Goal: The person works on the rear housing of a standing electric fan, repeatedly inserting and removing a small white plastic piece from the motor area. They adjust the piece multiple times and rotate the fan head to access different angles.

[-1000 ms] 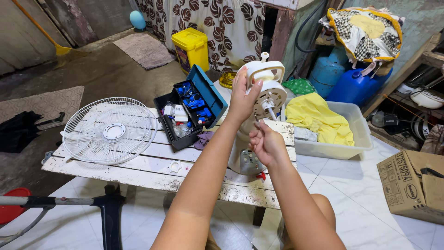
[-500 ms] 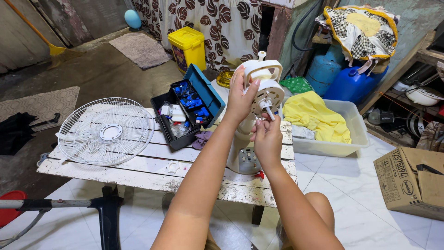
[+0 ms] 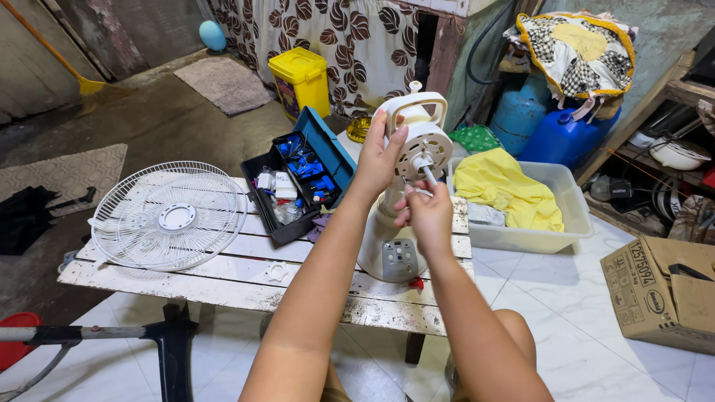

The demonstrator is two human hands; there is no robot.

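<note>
Fan body (image 3: 406, 216) upright on bench (image 3: 223, 275). Left hand (image 3: 380, 156) grips motor head (image 3: 424, 145); right hand (image 3: 424, 212) pinched around shaft (image 3: 430, 176). Grille (image 3: 170, 216) lies left, toolbox (image 3: 298, 175) behind.

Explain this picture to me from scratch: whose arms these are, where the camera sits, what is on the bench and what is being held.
The camera is worn on a person's head and looks down, so the two bare arms are that person's own. The left hand grips the white fan motor head from the side, steadying it on its base. The right hand is closed just below the metal shaft that sticks out of the front. The fan stands on a worn white wooden bench. Also on it are a white fan grille lying flat, an open blue toolbox of small parts, and a clear tub holding a yellow cloth.
</note>
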